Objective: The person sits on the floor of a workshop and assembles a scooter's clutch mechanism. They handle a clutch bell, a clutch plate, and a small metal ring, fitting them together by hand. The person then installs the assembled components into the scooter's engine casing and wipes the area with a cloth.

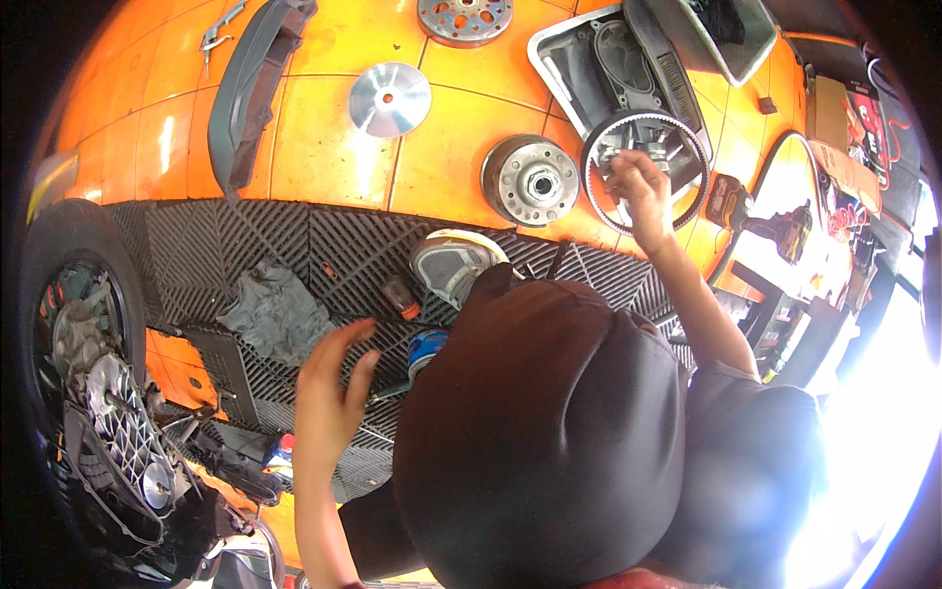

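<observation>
My right hand [643, 191] reaches over a round toothed drive belt [701, 196], its fingers curled together beside some small metal parts. What they pinch, if anything, is hidden. The belt lies partly over a grey tray [546, 61] holding a dark ribbed cover [677, 83]. Left of the belt sits a metal pulley assembly [535, 184] with a centre nut. My left hand [334, 383] is raised over the black mat, thumb and fingers apart, with nothing in it. A crumpled grey rag [280, 314] and a small bottle with an orange cap [400, 297] lie beyond it.
On the orange tiles are a polished metal disc [371, 106], a perforated clutch bell [466, 18], a long dark plastic cover [247, 98] and an air blow gun [218, 39]. A cordless driver [775, 231] lies at right. A wheel with its tyre [123, 285] stands at left.
</observation>
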Motion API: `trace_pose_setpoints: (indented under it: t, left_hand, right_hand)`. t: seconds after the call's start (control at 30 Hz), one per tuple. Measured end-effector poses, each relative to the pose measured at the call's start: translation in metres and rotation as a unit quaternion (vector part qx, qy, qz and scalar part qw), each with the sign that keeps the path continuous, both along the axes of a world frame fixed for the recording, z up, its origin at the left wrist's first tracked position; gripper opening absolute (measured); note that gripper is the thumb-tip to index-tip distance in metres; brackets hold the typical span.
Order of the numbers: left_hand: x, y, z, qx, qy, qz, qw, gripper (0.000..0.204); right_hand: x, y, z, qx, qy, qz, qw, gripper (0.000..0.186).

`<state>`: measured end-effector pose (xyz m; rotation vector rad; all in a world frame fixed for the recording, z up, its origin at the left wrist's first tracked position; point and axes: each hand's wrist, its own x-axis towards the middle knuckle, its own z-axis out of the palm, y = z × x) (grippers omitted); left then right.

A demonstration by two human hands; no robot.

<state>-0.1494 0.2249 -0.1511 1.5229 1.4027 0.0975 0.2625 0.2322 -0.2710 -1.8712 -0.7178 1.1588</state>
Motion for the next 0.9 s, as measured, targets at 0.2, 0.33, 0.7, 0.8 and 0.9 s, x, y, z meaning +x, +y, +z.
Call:
trace_pose_setpoints:
  t: [0.2, 0.33, 0.7, 0.8, 0.9]
  left_hand:
    - [0.097, 0.047, -0.052, -0.065, -0.288, 0.094, 0.951, 0.028]
    - [0.132, 0.055, -0.075, -0.157, -0.399, 0.206, 0.88, 0.029]
    - [0.131, 0.06, -0.092, 0.346, -0.078, 0.095, 0.93, 0.02]
    - [0.123, 0.061, -0.094, 0.303, -0.124, 0.12, 0.937, 0.02]
    - [0.119, 0.059, -0.101, 0.238, -0.234, 0.216, 0.918, 0.019]
  right_hand:
    - [-0.072, 0.023, 0.023, 0.012, 0.118, 0.131, 0.984, 0.025]
    - [-0.104, 0.038, 0.051, 0.049, 0.126, 0.181, 0.974, 0.024]
    - [-0.126, 0.048, 0.024, -0.033, 0.512, 0.095, 0.853, 0.04]
    - [-0.125, 0.045, 0.015, -0.045, 0.57, 0.078, 0.817, 0.038]
    - [-0.124, 0.045, 0.019, -0.056, 0.58, 0.072, 0.809, 0.036]
